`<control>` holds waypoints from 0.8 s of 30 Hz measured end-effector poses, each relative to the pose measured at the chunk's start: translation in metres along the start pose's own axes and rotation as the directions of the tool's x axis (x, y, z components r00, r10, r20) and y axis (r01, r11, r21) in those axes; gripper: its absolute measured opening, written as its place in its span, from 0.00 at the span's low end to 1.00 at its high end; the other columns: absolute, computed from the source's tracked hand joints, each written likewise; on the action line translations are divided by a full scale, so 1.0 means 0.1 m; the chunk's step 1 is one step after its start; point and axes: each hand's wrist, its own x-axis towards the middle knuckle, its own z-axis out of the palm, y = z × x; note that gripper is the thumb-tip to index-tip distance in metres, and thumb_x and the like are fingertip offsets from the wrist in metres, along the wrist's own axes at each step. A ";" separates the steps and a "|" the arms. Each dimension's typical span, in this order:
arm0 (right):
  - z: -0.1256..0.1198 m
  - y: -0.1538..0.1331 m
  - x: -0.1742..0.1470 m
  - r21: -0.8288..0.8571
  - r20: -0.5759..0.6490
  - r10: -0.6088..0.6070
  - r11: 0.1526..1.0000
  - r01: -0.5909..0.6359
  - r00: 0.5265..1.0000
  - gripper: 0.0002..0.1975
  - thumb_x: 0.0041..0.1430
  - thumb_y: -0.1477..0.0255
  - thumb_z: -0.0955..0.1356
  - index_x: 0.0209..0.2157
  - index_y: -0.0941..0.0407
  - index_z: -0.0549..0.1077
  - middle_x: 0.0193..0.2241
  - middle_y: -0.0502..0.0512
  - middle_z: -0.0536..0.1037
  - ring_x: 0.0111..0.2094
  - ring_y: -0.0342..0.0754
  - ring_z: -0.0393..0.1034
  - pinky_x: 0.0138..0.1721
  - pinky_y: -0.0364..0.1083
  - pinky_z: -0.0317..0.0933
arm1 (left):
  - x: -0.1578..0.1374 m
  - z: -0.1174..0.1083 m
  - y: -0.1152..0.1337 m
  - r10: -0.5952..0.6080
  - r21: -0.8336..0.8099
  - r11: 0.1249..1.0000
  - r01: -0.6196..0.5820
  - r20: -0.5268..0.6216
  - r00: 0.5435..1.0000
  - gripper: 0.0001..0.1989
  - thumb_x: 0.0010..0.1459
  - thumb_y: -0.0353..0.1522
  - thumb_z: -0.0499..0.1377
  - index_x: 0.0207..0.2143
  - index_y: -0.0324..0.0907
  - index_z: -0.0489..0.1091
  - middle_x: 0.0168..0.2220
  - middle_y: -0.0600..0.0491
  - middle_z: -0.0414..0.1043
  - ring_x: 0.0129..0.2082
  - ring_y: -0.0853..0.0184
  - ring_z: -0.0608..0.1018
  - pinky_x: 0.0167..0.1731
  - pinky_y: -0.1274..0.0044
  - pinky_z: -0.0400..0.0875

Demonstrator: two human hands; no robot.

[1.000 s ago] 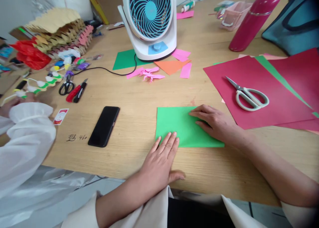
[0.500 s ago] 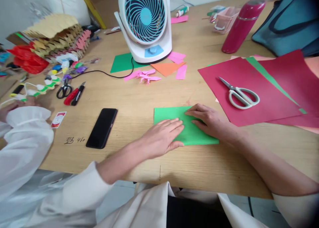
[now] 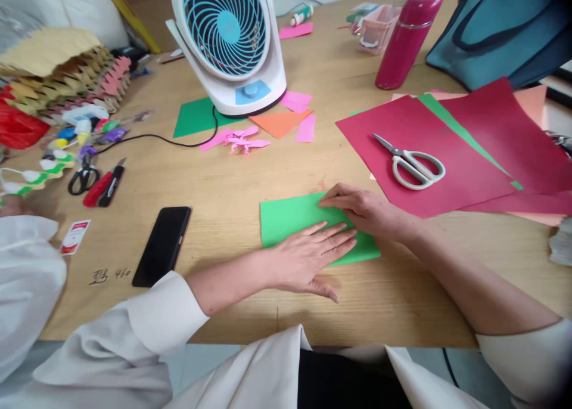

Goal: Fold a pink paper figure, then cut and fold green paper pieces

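Note:
A sheet of bright green paper (image 3: 286,215) lies on the wooden table in front of me. Flat across its lower middle rests my left hand (image 3: 313,254), fingers spread, with the thumb out past the near edge onto the table. My right hand (image 3: 357,209) is at the paper's right half, fingers bent and held together with the tips at the far edge; its thumb is mostly hidden. Whether the sheet is folded double I cannot make out.
White-handled scissors (image 3: 415,164) lie on dark red paper (image 3: 465,188) to the right. A phone (image 3: 161,246) and a box cutter (image 3: 105,182) are on the left. Behind stand a fan (image 3: 227,39) and a pink bottle (image 3: 409,39). Another person's white sleeve (image 3: 31,272) shows at left.
My left hand has slid right and nearer across the green paper, with its fingers spreading. My right hand's fingers have drawn together and bent. The view has shifted, moving background things left.

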 end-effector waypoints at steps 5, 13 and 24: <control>0.01 0.02 0.00 -0.008 0.000 0.007 1.000 -0.007 1.000 0.26 0.55 0.87 0.59 0.51 0.57 0.74 0.46 0.61 0.74 0.47 0.51 0.72 0.47 0.50 0.68 | 0.20 0.00 0.07 0.047 0.015 0.999 -0.047 0.007 0.999 0.49 0.59 0.58 0.48 0.70 0.32 0.43 0.72 0.42 0.42 0.72 0.57 0.43 0.70 0.64 0.39; 0.02 0.01 -0.01 -0.025 -0.014 0.028 0.999 -0.028 1.000 0.26 0.57 0.87 0.59 0.52 0.55 0.74 0.47 0.60 0.74 0.48 0.51 0.72 0.48 0.50 0.68 | 0.45 0.07 0.23 0.109 0.072 0.992 -0.105 -0.056 0.992 0.48 0.61 0.58 0.47 0.68 0.28 0.48 0.71 0.41 0.45 0.72 0.58 0.46 0.70 0.68 0.40; 0.01 0.01 -0.01 -0.024 -0.006 0.007 1.000 -0.007 1.000 0.24 0.60 0.86 0.58 0.52 0.56 0.75 0.48 0.62 0.75 0.48 0.51 0.73 0.49 0.50 0.68 | -0.01 0.24 0.39 -0.110 0.083 0.990 0.117 -0.089 0.990 0.53 0.58 0.61 0.42 0.70 0.30 0.38 0.72 0.42 0.35 0.72 0.57 0.37 0.69 0.63 0.37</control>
